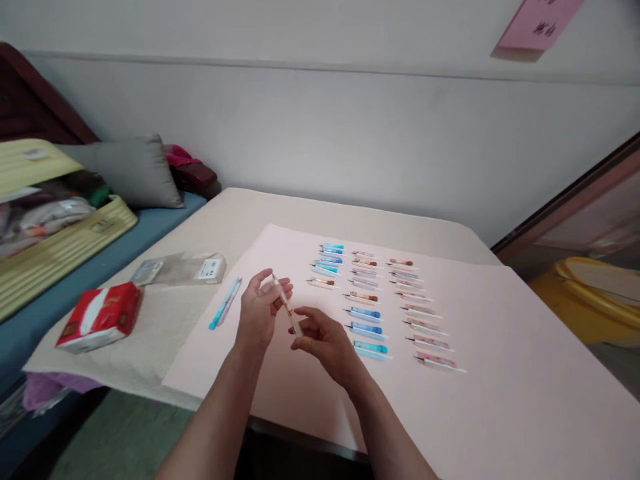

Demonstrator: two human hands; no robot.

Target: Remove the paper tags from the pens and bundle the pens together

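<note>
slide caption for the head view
Left hand and right hand hold a clear pen over pink paper beside rows of pens.

Body check from my end. Left hand (260, 307) and right hand (323, 341) are both bare, wrists bare too. Left forearm (220, 413) and right forearm (387, 427) are uncovered all the way down to the bottom edge of my feed; any clothing sits outside the frame. Forearms are slim and taper to narrow wrists. Fingers are long and thin, with knuckle lines visible on the back of the right hand. Nails look short. Finer detail is too small for me to tell.
</note>
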